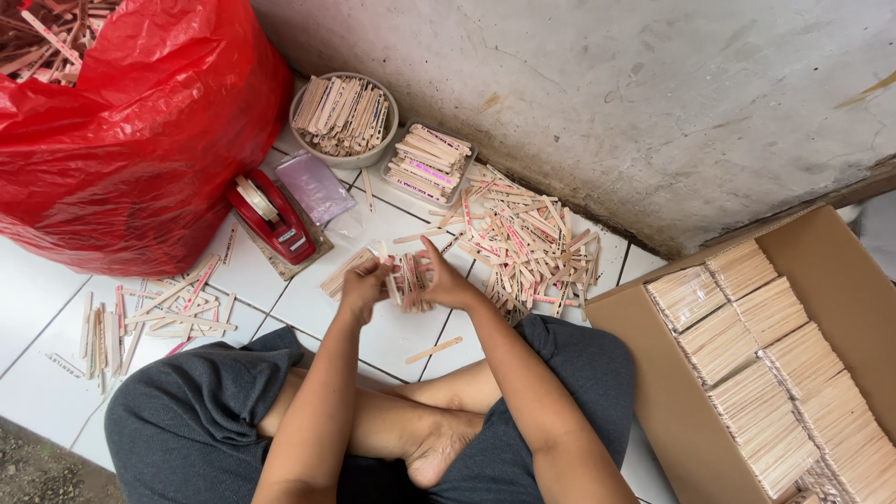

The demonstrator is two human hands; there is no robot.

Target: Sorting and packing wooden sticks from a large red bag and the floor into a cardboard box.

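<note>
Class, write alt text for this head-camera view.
Seated cross-legged on white tiles, a person's left hand and right hand grip a bundle of flat wooden sticks. Loose sticks, a red tape dispenser and a cardboard box surround them.

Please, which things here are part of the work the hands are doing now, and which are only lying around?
In the work:
- left hand and right hand, gripping one bundle of sticks
- loose stick pile, nearest supply

Lying about:
- red tape dispenser
- red bag
- round bowl of sticks
- small tray of sticks
- cardboard box of packed bundles
</note>
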